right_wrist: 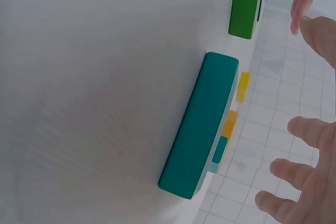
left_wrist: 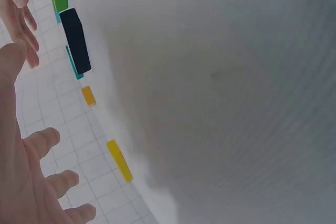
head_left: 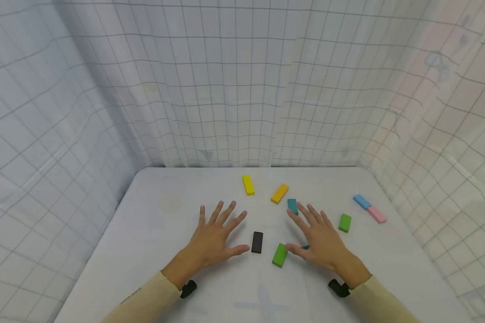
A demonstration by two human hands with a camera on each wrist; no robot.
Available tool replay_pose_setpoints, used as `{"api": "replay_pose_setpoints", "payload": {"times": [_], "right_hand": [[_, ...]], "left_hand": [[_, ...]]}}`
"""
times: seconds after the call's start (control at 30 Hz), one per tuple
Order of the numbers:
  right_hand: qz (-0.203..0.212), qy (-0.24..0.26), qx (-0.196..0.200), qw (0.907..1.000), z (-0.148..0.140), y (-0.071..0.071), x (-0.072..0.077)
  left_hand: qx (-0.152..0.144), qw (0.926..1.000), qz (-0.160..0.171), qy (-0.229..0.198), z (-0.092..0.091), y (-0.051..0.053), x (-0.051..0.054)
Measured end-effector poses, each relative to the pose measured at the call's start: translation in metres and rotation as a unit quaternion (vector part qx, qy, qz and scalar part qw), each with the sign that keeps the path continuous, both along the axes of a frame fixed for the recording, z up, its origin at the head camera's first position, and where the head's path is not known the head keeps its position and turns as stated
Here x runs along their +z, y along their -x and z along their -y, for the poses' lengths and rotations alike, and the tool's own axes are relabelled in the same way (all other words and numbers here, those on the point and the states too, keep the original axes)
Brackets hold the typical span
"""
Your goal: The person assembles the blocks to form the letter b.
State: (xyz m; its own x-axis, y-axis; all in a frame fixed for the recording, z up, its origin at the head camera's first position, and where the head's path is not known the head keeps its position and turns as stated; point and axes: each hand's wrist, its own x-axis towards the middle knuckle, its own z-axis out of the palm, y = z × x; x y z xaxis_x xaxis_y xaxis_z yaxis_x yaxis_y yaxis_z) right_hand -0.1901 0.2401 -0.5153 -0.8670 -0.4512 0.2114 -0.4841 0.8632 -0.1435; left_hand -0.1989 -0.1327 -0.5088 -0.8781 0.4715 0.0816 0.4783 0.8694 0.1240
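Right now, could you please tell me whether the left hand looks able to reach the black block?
Probably yes: the left hand holds nothing and is close to the black block, with no other block showing between them.

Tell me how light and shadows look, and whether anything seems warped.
Head view: soft light, faint shadows near left hand and right hand; lines on the curtain bend, through folds or lens, I can't tell. Left wrist view: tabletop darkens rightward. Right wrist view: it dims leftward.
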Motion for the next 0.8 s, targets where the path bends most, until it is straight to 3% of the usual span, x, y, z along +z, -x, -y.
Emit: {"api": "replay_pose_setpoints", "payload": {"times": [0.43, 0.8], "right_hand": [[0.025, -0.001, 0.043, 0.9988, 0.010, -0.010, 0.002], [0.011, 0.010, 0.082, 0.9965, 0.013, -0.018, -0.001]], "left_hand": [[-0.066, 0.9978, -0.009, -0.006, -0.011, -0.005, 0.001], [-0.116, 0.9931, -0.014, -0.009, -0.018, -0.005, -0.001]]}}
